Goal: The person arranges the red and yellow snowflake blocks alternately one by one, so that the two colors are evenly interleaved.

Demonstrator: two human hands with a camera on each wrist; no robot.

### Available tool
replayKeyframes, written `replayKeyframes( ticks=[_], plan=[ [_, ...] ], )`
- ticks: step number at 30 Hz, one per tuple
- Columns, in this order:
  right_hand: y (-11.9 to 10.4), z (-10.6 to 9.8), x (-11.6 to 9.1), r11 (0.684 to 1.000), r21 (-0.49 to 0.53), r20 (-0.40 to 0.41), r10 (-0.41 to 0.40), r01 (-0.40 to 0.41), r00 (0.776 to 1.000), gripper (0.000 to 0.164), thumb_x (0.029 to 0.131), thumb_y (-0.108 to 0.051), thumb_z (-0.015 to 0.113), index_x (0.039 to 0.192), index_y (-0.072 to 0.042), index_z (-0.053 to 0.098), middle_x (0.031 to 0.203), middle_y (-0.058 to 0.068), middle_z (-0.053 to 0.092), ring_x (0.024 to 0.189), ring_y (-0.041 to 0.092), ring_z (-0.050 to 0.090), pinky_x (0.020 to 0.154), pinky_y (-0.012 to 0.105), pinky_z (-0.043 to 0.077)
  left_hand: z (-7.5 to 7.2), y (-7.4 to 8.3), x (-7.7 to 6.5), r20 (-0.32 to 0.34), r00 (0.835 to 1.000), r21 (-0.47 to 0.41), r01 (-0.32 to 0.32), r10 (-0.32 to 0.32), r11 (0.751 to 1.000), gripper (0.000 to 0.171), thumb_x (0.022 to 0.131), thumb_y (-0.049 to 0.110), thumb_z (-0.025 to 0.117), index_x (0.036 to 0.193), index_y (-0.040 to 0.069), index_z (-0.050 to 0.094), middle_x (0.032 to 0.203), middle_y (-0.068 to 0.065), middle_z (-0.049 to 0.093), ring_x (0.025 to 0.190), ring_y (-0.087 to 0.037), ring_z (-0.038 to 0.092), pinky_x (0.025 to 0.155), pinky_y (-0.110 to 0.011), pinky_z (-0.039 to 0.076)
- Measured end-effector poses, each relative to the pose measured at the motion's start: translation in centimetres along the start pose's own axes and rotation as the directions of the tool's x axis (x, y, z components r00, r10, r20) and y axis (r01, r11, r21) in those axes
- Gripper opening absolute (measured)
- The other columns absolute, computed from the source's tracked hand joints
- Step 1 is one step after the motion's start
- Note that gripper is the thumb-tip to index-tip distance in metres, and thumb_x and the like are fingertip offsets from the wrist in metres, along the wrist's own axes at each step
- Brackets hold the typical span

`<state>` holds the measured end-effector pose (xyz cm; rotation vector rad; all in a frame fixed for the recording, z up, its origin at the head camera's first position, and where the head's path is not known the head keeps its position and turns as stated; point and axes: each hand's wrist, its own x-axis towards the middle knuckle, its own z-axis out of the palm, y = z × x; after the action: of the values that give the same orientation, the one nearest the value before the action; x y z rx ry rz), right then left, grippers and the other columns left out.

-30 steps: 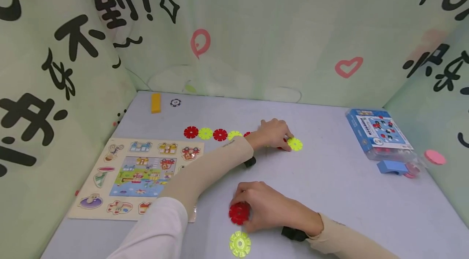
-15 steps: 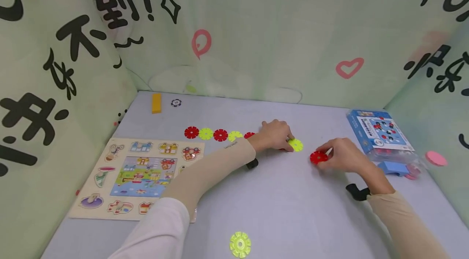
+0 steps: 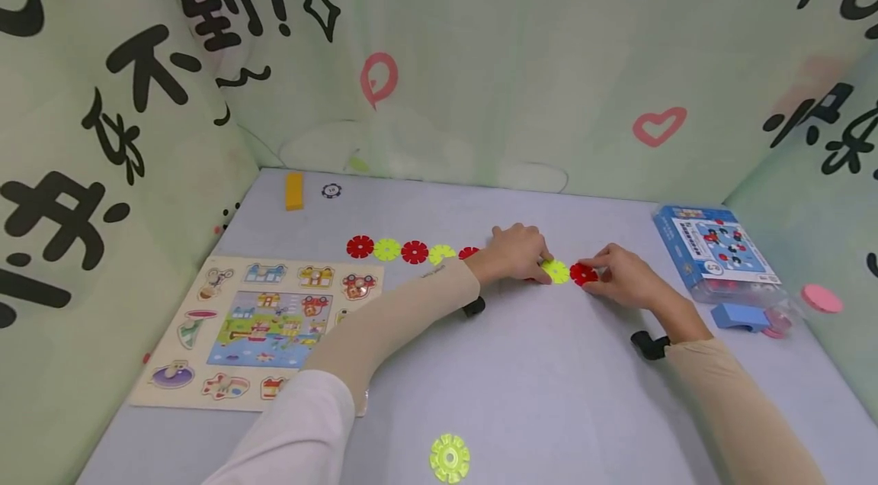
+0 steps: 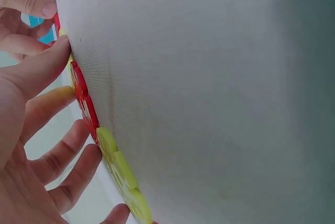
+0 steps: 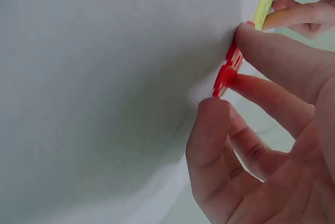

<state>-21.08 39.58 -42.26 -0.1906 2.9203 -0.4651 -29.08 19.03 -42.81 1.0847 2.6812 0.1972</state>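
A row of linked red and yellow-green plastic snowflake discs (image 3: 414, 252) lies across the table. My left hand (image 3: 513, 250) holds the row near its right end, thumb on the near side and fingers on the far side, covering part of it. Just right of that thumb shows a yellow-green disc (image 3: 556, 271). My right hand (image 3: 627, 277) pinches a red snowflake disc (image 5: 226, 75) between thumb and fingers, its edge right at the yellow-green one. Both hands appear close together in the left wrist view, with yellow-green discs (image 4: 121, 169) seen edge-on.
One loose yellow-green disc (image 3: 450, 458) lies at the front. A wooden picture puzzle board (image 3: 178, 348) sits left, partly under the left sleeve. At right are a blue box (image 3: 720, 245), a blue block (image 3: 739, 317) and a pink disc (image 3: 821, 298); a yellow block (image 3: 294, 191) stands back left.
My right hand has carried the red disc from the table front up and right, then left to the row's end beside the yellow-green disc. My left hand has stayed in place.
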Motion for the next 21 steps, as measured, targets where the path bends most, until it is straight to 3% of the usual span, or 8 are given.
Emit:
replayKeyframes(
  ticks=[3,7,10,12,14,17,19,21],
  plan=[
    [-0.3,0.2,-0.5,1.000,-0.008,-0.023,0.013,-0.013,1.000,0.061,0.080,-0.025,0.075,0.133,-0.003,0.053,0.111,0.021,0.053,0.093,0.028,0.053,0.072,0.033,0.054,-0.1,0.2,0.1,0.002,1.000,-0.002,0.005,-0.005,1.000,0.045,0.079,0.055,0.068,0.122,0.044,0.060,0.118,0.012,0.057,0.106,-0.011,0.048,0.093,-0.050,0.040],
    [-2.2,1.1,-2.1,0.999,-0.017,-0.119,0.037,-0.039,0.992,0.062,0.079,-0.031,0.076,0.130,-0.003,0.055,0.107,0.020,0.054,0.090,0.028,0.054,0.071,0.036,0.053,-0.1,0.3,0.0,0.008,1.000,-0.012,0.013,-0.013,1.000,0.045,0.078,0.054,0.069,0.121,0.043,0.061,0.119,0.013,0.057,0.106,-0.011,0.048,0.094,-0.051,0.040],
    [-5.7,2.8,-4.5,0.998,-0.020,-0.174,-0.059,0.056,0.983,0.049,0.077,-0.031,0.077,0.118,-0.008,0.063,0.099,0.008,0.058,0.084,0.018,0.055,0.069,0.030,0.051,0.1,0.3,-0.2,0.017,1.000,-0.019,0.010,-0.009,1.000,0.045,0.078,0.054,0.069,0.121,0.043,0.062,0.120,0.013,0.057,0.106,-0.012,0.048,0.094,-0.051,0.039],
    [-9.0,4.3,-6.6,0.983,0.010,-0.127,-0.180,0.182,0.975,0.042,0.077,-0.033,0.077,0.114,-0.014,0.066,0.095,-0.002,0.060,0.082,0.011,0.055,0.068,0.025,0.049,0.1,0.3,-0.3,0.020,1.000,-0.020,0.005,-0.004,1.000,0.045,0.078,0.054,0.069,0.121,0.043,0.061,0.120,0.013,0.057,0.107,-0.012,0.048,0.094,-0.051,0.039],
    [-12.3,6.0,-8.8,0.948,0.050,-0.019,-0.313,0.314,0.949,0.044,0.079,-0.042,0.074,0.117,-0.022,0.065,0.098,-0.011,0.058,0.085,0.004,0.053,0.070,0.020,0.048,0.2,0.4,-0.3,0.014,1.000,-0.021,-0.001,0.001,1.000,0.045,0.078,0.054,0.069,0.121,0.043,0.061,0.119,0.013,0.057,0.106,-0.012,0.047,0.093,-0.051,0.039],
    [-16.5,8.1,-11.4,0.894,0.110,0.178,-0.448,0.435,0.876,0.055,0.082,-0.059,0.061,0.129,-0.031,0.057,0.106,-0.014,0.054,0.092,0.000,0.048,0.071,0.017,0.047,0.1,0.4,-0.3,-0.006,1.000,-0.021,-0.007,0.007,1.000,0.044,0.079,0.053,0.069,0.121,0.043,0.061,0.117,0.013,0.056,0.105,-0.011,0.047,0.092,-0.050,0.040],
    [-18.2,9.0,-12.4,0.863,0.073,0.245,-0.501,0.500,0.830,0.061,0.084,-0.067,0.050,0.135,-0.034,0.050,0.110,-0.013,0.052,0.093,-0.001,0.045,0.066,0.013,0.046,0.1,0.4,-0.3,-0.014,1.000,-0.023,-0.006,0.005,1.000,0.043,0.079,0.052,0.069,0.121,0.042,0.062,0.116,0.013,0.057,0.104,-0.011,0.047,0.092,-0.049,0.040],
    [-19.3,9.5,-12.9,0.835,0.026,0.267,-0.535,0.549,0.801,0.062,0.085,-0.068,0.044,0.137,-0.034,0.048,0.110,-0.011,0.050,0.092,0.000,0.043,0.060,0.010,0.043,0.0,0.3,-0.3,-0.014,1.000,-0.019,-0.001,0.001,1.000,0.044,0.079,0.052,0.069,0.121,0.042,0.062,0.116,0.013,0.057,0.104,-0.011,0.047,0.092,-0.049,0.040]
  ],
)
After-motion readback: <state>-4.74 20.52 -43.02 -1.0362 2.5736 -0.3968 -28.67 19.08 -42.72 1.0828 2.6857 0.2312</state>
